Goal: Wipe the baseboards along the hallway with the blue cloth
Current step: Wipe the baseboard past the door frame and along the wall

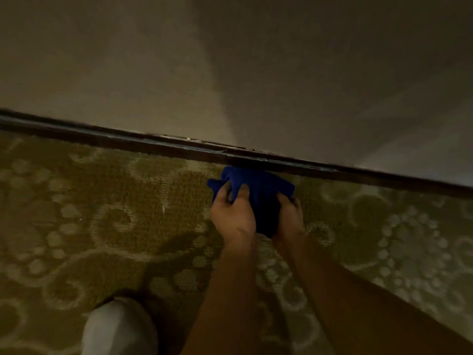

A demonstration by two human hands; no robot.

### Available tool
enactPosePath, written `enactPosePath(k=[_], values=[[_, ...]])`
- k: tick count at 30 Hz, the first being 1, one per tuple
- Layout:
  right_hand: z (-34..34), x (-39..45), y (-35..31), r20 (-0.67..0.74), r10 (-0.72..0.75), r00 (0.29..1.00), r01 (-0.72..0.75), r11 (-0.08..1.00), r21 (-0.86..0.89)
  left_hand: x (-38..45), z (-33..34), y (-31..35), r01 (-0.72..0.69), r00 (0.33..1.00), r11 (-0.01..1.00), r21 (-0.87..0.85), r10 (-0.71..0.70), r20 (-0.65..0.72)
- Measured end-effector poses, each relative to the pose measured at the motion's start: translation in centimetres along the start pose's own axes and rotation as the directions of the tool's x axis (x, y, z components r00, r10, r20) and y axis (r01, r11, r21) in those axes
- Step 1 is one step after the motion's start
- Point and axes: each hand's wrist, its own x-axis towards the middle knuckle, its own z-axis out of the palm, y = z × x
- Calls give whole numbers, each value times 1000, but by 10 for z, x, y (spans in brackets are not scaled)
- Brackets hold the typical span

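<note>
A bunched blue cloth (258,188) sits just below the dark baseboard (153,146), its top edge touching or nearly touching the board's lower face. My left hand (234,213) grips the cloth's left side with fingers curled into the fabric. My right hand (289,216) grips its right side, with the fingers partly hidden behind the cloth. The baseboard runs slanting from the upper left down to the right edge, with pale scuffs along its top.
A beige wall (230,73) rises above the baseboard. An olive carpet (115,213) with pale floral patterns covers the floor. My knee in light trousers (120,326) shows at the bottom left.
</note>
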Motion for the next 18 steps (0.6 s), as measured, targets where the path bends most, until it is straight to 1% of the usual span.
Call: enactPosePath(k=[2,4,5,7,8,10,12,13,14,16,17,18], values=[[2,-2,-3,-16,36,999,-36,999,30,-2,-3,9,-52,998,998,39,54,-31],[2,-3,-6,-32,68,997,-66,995,76,-1,2,12,-111,994,986,127,112,1],[3,-2,-7,-40,65,997,-61,995,81,0,6,13,-133,991,974,183,130,28],[5,0,-2,-78,11,997,-6,998,70,11,11,10,-173,985,942,289,164,57],[6,1,0,-88,-4,996,10,997,72,16,12,11,-186,983,935,303,177,55],[8,0,-3,-61,-26,998,31,996,84,19,17,5,-183,982,943,279,186,17],[-4,-7,-19,-146,-71,987,82,994,72,0,29,-4,-138,986,952,272,159,-57],[-14,-13,-31,-188,-109,976,122,991,58,-15,36,-7,-122,988,963,242,140,-60],[-25,-16,-46,-247,-150,957,163,986,34,-29,43,-8,-97,994,978,184,103,-23],[-49,-18,-73,-352,-213,911,227,974,-1,-44,56,-7,32,994,997,65,-39,105],[-59,-18,-83,-380,-250,891,253,967,-41,-48,59,-5,120,979,991,57,-128,158],[-66,-13,-91,-400,-271,876,269,961,-63,-50,61,-2,189,957,977,99,-206,205]])
